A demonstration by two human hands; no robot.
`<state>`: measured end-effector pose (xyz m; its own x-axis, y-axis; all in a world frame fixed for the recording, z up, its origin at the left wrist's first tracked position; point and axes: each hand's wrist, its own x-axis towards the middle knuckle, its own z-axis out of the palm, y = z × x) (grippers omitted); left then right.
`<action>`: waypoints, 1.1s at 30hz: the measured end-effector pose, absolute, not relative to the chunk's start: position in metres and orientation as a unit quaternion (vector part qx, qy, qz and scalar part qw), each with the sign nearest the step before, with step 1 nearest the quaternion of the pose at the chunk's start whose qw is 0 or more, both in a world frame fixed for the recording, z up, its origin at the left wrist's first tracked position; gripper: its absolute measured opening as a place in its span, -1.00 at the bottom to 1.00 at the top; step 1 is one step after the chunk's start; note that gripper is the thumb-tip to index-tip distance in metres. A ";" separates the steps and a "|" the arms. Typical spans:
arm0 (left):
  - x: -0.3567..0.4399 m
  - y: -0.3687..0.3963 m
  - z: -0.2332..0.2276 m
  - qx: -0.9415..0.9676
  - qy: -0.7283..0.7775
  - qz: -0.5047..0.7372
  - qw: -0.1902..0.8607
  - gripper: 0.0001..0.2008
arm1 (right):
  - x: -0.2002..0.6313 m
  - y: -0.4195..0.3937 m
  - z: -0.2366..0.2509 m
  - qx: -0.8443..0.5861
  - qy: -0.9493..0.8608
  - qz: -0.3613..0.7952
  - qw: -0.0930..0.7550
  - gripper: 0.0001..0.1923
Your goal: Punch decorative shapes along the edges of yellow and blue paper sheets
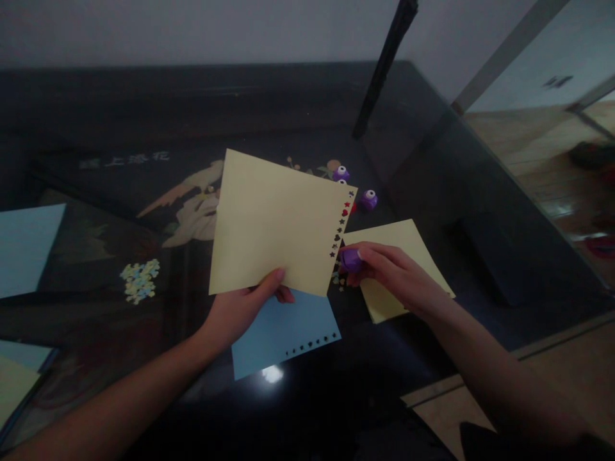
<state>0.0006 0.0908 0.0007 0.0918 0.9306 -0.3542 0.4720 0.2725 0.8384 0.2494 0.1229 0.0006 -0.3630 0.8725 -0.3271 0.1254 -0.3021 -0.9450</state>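
Note:
My left hand [243, 308] pinches the lower edge of a pale yellow sheet of paper [273, 221] and holds it up above the dark glossy table [144, 128]. Small star and heart shapes are punched along the sheet's right edge. My right hand [391, 272] grips a small purple paper punch [350, 259] right at the lower end of that punched edge. Under the left hand lies a blue sheet [283, 333] with a punched row near its lower edge. Another yellow sheet [398, 256] lies flat under my right hand.
Two more purple punches [341, 173] [369, 199] stand on the table behind the held sheet. Punched paper bits [139, 280] lie in a pile at left. More sheets, including a blue one [26, 246], rest at the left edge. A dark pole [384, 64] leans at the back; floor lies right.

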 end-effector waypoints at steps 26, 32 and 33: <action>-0.001 0.091 -0.011 0.566 0.587 0.286 0.504 -0.59 | 0.255 0.119 0.013 -0.408 -0.862 0.274 0.125 -0.66; 0.000 0.090 -0.011 0.565 0.586 0.299 0.499 -0.60 | 0.255 0.123 0.014 -0.426 -0.824 0.331 0.175 -0.67; 0.000 0.091 -0.011 0.567 0.586 0.299 0.496 -0.60 | 0.256 0.124 0.014 -0.438 -0.806 0.348 0.191 -0.66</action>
<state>-0.0005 0.0906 -0.0110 0.1338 0.9611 -0.2415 0.3675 0.1782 0.9128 0.2559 0.1238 0.0141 -0.5429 0.8398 0.0021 0.5739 0.3728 -0.7292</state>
